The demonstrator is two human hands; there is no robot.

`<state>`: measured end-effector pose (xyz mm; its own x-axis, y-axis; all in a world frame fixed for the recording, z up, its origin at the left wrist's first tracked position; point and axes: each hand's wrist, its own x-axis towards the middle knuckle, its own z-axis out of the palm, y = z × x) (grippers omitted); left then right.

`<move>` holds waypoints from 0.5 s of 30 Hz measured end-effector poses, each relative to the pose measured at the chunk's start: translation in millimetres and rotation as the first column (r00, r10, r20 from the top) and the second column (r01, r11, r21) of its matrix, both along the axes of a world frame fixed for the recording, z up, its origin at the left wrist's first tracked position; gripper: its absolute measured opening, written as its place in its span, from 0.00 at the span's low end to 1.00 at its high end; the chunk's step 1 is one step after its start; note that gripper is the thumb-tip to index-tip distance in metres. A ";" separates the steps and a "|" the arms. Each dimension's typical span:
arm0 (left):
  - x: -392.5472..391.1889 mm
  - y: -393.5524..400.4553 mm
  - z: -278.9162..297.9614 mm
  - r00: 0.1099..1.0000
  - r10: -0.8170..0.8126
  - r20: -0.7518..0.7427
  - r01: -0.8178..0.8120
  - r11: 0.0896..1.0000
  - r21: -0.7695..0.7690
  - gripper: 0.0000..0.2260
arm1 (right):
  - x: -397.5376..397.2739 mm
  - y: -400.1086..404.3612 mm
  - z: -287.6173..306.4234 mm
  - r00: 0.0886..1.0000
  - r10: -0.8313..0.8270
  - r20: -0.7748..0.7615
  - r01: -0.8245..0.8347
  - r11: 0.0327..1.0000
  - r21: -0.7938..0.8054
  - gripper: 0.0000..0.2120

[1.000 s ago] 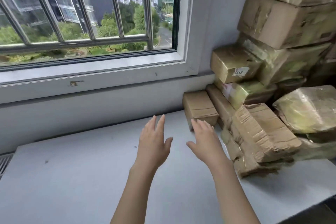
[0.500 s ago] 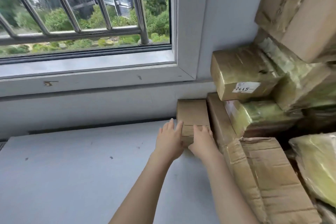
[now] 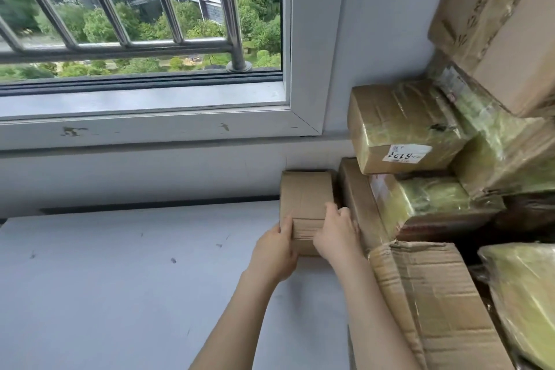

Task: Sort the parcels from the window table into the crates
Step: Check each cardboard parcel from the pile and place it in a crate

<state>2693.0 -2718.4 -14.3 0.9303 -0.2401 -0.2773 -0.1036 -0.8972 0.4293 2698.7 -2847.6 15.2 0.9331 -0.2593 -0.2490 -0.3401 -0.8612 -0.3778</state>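
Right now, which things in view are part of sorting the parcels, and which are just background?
Part of the job:
- small plain cardboard parcel, gripped by left hand and right hand
- labelled taped parcel
- stacked parcels at right
- crumpled cardboard box
- window table

Background:
- window frame
- metal railing
- wall

No crates in view.

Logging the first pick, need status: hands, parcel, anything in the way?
Left hand and right hand both grip the small brown parcel. Parcel on the table, against the wall. Stacked parcels crowd its right side.
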 end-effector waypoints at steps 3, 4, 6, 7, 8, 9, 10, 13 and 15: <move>-10.6 15.0 1.5 0.994 0.107 0.015 -0.106 0.992 -0.065 0.18 | -0.8 0.9 0.3 0.999 -0.039 -0.036 0.041 0.997 0.069 0.23; -14.3 18.7 3.0 0.989 0.150 0.018 -0.148 0.985 -0.086 0.15 | -3.1 4.3 -1.0 0.996 -0.037 -0.084 0.045 0.994 0.096 0.26; -20.4 25.2 5.5 0.968 0.249 0.007 -0.247 0.962 -0.121 0.13 | -9.8 13.9 -4.5 0.986 -0.001 -0.168 0.023 0.991 0.129 0.31; -23.2 29.3 6.1 0.951 0.308 -0.003 -0.306 0.943 -0.134 0.14 | -13.3 18.8 -5.8 0.982 0.018 -0.187 0.008 0.991 0.135 0.31; -25.7 33.5 7.0 0.932 0.361 -0.020 -0.360 0.923 -0.138 0.17 | -16.3 22.8 -6.1 0.981 0.027 -0.193 0.001 0.990 0.142 0.31; -28.6 38.2 8.2 0.915 0.401 -0.049 -0.404 0.905 -0.137 0.22 | -19.1 26.4 -5.4 0.980 0.031 -0.197 0.000 0.988 0.155 0.31; -31.8 43.5 9.0 0.904 0.419 -0.083 -0.426 0.894 -0.138 0.27 | -22.0 29.9 -3.6 0.979 0.035 -0.199 -0.001 0.986 0.168 0.31; -42.3 61.1 16.1 0.887 0.421 -0.191 -0.446 0.888 -0.112 0.30 | -32.3 45.6 6.4 0.981 0.070 -0.181 -0.040 0.985 0.166 0.26; -51.1 75.8 25.2 0.867 0.415 -0.275 -0.461 0.878 -0.128 0.33 | -42.5 62.3 13.2 0.984 0.107 -0.140 -0.085 0.985 0.152 0.21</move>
<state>2641.9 -2642.6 11.0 0.8653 0.1097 -0.4892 0.4047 -0.7288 0.5523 2656.3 -2785.2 28.4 0.9024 -0.1214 -0.4133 -0.3195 -0.8323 -0.4530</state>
